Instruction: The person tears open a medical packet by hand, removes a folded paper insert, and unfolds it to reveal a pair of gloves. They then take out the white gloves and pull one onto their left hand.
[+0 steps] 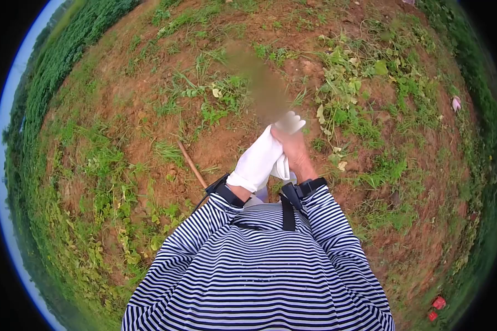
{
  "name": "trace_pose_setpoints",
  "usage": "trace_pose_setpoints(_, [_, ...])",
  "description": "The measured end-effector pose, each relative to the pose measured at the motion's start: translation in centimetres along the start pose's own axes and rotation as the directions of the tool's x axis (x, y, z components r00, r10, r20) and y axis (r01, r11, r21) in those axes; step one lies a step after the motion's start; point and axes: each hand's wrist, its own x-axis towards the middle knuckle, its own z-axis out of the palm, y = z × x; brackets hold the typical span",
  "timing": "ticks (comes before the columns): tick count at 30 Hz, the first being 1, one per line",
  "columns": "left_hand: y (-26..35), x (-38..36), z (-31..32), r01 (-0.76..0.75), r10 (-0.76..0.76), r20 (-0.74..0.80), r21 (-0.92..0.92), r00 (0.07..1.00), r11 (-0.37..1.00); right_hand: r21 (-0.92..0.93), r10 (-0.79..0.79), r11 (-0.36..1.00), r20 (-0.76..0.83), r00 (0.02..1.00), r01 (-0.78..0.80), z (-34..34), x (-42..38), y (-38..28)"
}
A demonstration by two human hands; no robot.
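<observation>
My left hand (255, 161) wears a white glove and is held in front of my waist, angled up to the right. My bare right hand (294, 148) presses against it from the right side, its fingers around the glove's finger end. White glove fingertips (296, 122) stick out just beyond the right hand. Another folded bit of white cloth hangs between the two wrists. A blurred patch hides part of the fingers, so how my left fingers are bent I cannot tell. Left of my left wrist, a wooden handle (192, 163) slants over the soil.
Reddish-brown soil (215, 146) with weeds surrounds me. Leafy vines (348, 107) spread at the front right. A pink object (456, 103) lies at the far right, and red objects (439, 302) lie at the lower right. Dense green plants (66, 49) border the left.
</observation>
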Motion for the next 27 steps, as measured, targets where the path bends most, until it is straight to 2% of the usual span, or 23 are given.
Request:
trace_pose_setpoints(3, [0.5, 0.6, -0.7, 0.141, -0.161, 0.104, 0.173, 0.982, 0.975, 0.032, 0.060, 0.998, -0.101, 0.993, -0.057, 0.0, -0.7, -0.5])
trace_pose_setpoints(4, [-2.4, 0.3, -0.1, -0.189, 0.190, 0.008, 0.138, 0.982, 0.972, 0.018, 0.084, 0.996, -0.114, 0.990, -0.082, -0.4, -0.4, -0.4])
trace_pose_setpoints(5, [-4.1, 0.5, 0.0, -0.208, 0.209, 0.022, 0.234, 0.978, 0.950, 0.004, 0.103, 0.995, -0.122, 0.987, -0.103, -0.4, 0.1, -0.4])
trace_pose_setpoints(6, [-5.3, 0.6, -0.2, -0.222, 0.225, 0.029, 0.329, 0.974, 0.918, -0.029, -0.038, 0.999, -0.168, 0.985, 0.033, -0.1, 0.3, 0.2])
trace_pose_setpoints(7, [-4.9, 0.4, -0.3, -0.199, 0.202, 0.023, 0.313, 0.979, 0.929, -0.018, 0.016, 1.000, -0.195, 0.981, -0.020, -0.3, 0.7, 0.5])
trace_pose_setpoints(8, [-4.5, 0.3, -0.5, -0.175, 0.178, 0.018, 0.297, 0.984, 0.939, -0.001, -0.022, 1.000, -0.249, 0.968, 0.022, -0.5, 1.0, 1.2])
trace_pose_setpoints(10, [-4.5, 0.8, -0.5, -0.313, 0.303, 0.081, 0.172, 0.949, 0.934, 0.003, -0.085, 0.996, -0.324, 0.942, 0.091, -0.6, 1.6, 1.0])
trace_pose_setpoints(11, [-3.2, 0.4, -1.1, -0.349, 0.329, 0.123, 0.212, 0.936, 0.913, -0.009, -0.092, 0.995, -0.348, 0.933, 0.095, -0.7, 1.4, 0.8])
trace_pose_setpoints(12, [-2.9, -0.1, -1.3, -0.257, 0.256, 0.143, -0.012, 0.956, 0.966, -0.006, -0.140, 0.989, -0.362, 0.922, 0.148, -0.5, 1.2, 0.4])
trace_pose_setpoints(13, [-2.5, -0.3, -1.6, -0.144, 0.189, 0.186, -0.231, 0.964, 0.962, -0.003, -0.188, 0.979, -0.376, 0.907, 0.202, -0.3, 1.1, -0.1])
trace_pose_setpoints(14, [-0.8, -0.9, -1.8, 0.012, 0.127, 0.220, -0.539, 0.967, 0.842, -0.020, -0.204, 0.977, -0.379, 0.903, 0.212, -0.3, 1.5, -0.4])
trace_pose_setpoints(17, [1.3, -1.1, -2.8, -0.024, 0.166, 0.288, -0.439, 0.943, 0.898, -0.041, -0.301, 0.948, -0.448, 0.842, 0.317, 0.3, 1.3, -2.1])
trace_pose_setpoints(18, [1.1, -1.1, -3.5, -0.108, 0.187, 0.316, -0.253, 0.930, 0.962, -0.086, -0.302, 0.951, -0.446, 0.842, 0.295, 0.0, 1.8, -2.2])
trace_pose_setpoints(21, [1.2, -1.6, -2.8, 0.002, 0.150, 0.227, -0.559, 0.962, 0.829, -0.219, -0.301, 0.951, -0.504, 0.810, 0.217, 1.7, -0.2, -6.6])
trace_pose_setpoints(24, [0.8, -1.7, -3.5, -0.215, 0.255, 0.224, -0.186, 0.941, 0.959, -0.069, -0.363, 0.926, -0.429, 0.827, 0.370, 0.7, 1.8, -5.4])
trace_pose_setpoints(27, [1.7, -1.0, -3.5, -0.268, 0.303, 0.165, -0.206, 0.939, 0.941, -0.042, -0.383, 0.919, -0.328, 0.863, 0.392, 0.9, 2.2, -5.3])
